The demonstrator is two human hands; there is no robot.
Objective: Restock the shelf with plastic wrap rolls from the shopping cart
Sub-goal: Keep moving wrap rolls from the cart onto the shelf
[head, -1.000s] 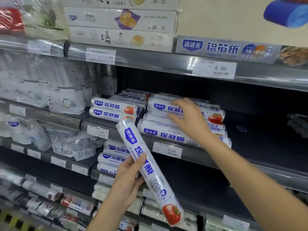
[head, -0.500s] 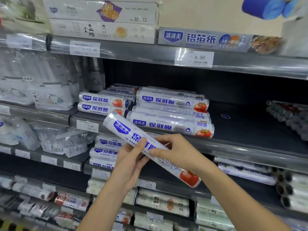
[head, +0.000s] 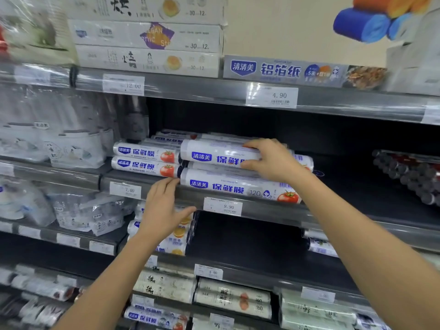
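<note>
The right hand point(head: 269, 160) grips the top roll point(head: 214, 152); the left hand point(head: 164, 208), at seven o'clock, fingers straight, holds nothing. Best to seat it level before letting go.

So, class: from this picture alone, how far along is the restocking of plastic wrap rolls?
Done: several rolls lie stacked on the shelf. In hand: the right hand grips the top roll on the stack; the left hand is open by the shelf edge. Left: shelf floor shows beside the stack, so room likely remains; the cart is out of view.
</note>
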